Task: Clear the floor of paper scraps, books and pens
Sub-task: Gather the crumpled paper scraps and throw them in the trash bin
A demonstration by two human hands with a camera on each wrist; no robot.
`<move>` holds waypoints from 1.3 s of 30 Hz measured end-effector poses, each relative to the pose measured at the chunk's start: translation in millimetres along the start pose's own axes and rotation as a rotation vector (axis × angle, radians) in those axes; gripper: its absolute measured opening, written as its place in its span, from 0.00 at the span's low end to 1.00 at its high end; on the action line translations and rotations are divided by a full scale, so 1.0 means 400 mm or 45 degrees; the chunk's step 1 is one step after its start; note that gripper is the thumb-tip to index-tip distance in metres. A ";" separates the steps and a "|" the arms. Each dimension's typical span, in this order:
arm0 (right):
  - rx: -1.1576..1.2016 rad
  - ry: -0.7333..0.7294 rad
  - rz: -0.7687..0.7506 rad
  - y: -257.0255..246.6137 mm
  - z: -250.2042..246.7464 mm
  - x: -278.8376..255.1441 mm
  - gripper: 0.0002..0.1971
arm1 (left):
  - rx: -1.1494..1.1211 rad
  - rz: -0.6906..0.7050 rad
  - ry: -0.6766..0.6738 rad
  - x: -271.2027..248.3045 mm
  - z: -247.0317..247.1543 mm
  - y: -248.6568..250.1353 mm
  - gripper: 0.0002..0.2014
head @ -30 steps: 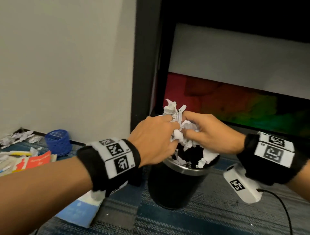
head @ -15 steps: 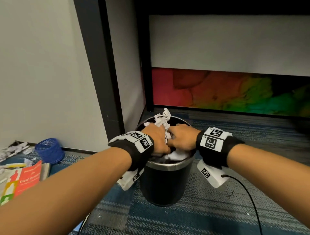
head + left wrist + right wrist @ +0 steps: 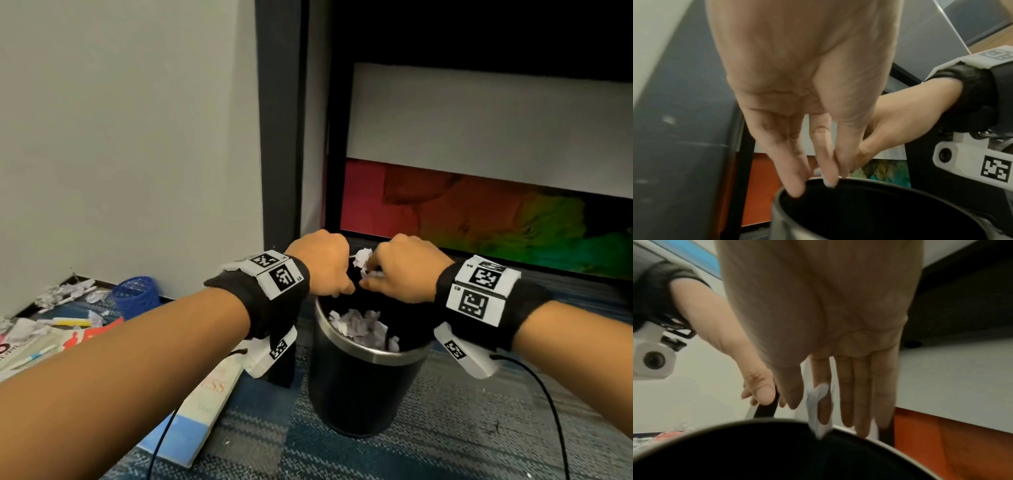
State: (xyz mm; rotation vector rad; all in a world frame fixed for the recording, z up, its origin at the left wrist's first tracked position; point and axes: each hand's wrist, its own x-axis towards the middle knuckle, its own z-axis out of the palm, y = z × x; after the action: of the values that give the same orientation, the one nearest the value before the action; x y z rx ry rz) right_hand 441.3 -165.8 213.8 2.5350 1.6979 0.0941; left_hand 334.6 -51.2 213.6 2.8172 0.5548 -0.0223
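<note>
The black bin [image 3: 363,383] stands on the carpeted floor [image 3: 462,445], directly beneath both hands. The left hand [image 3: 322,263] is open-fingered and empty; the right hand [image 3: 404,270] hangs open, one paper scrap [image 3: 818,405] clinging to its fingers [image 3: 861,394], straight above the bin's mouth.

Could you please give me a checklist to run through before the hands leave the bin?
1. Hands over the bin: ok, left hand and right hand hang above its rim.
2. Right hand free of paper: not ok, a scrap clings to one finger.
3. Left hand empty: cannot tell, pale speck by its fingertips.
4. The dumped scraps sit below the rim: ok.
5. Floor cleared: not ok, a book and loose scraps lie left of the bin.
</note>
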 end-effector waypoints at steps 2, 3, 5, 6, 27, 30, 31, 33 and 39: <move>-0.067 0.096 -0.007 -0.060 -0.034 0.001 0.16 | -0.071 -0.013 -0.031 -0.032 -0.026 -0.052 0.13; -0.131 0.098 0.002 -0.093 -0.046 0.005 0.14 | -0.105 -0.021 -0.075 -0.047 -0.035 -0.084 0.14; -0.295 -0.016 0.040 -0.151 -0.066 0.016 0.11 | -0.156 -0.041 -0.149 -0.076 -0.044 -0.148 0.15; -0.355 -0.093 0.060 -0.177 -0.074 0.018 0.11 | -0.187 -0.058 -0.178 -0.090 -0.042 -0.182 0.16; -0.377 -0.444 -0.587 -1.054 0.037 0.572 0.20 | -0.141 -0.967 -0.036 -0.447 0.153 -1.001 0.15; -0.364 -0.522 -0.662 -1.138 0.129 0.675 0.20 | -0.167 -1.143 -0.005 -0.502 0.159 -1.096 0.18; -0.333 -0.536 -0.672 -1.166 0.164 0.709 0.20 | -0.171 -1.202 -0.010 -0.525 0.164 -1.129 0.20; -0.261 -0.523 -0.688 -1.225 0.227 0.770 0.22 | -0.184 -1.310 0.011 -0.571 0.181 -1.202 0.23; -0.074 -0.583 -0.585 -1.320 0.428 0.899 0.19 | -0.321 -1.449 0.042 -0.659 0.281 -1.335 0.29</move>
State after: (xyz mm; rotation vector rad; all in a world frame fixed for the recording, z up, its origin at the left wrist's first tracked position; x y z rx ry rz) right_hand 109.8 359.9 -13.0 1.8649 1.9666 -0.4243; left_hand -105.3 297.2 -15.5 1.9151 1.8937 -0.1129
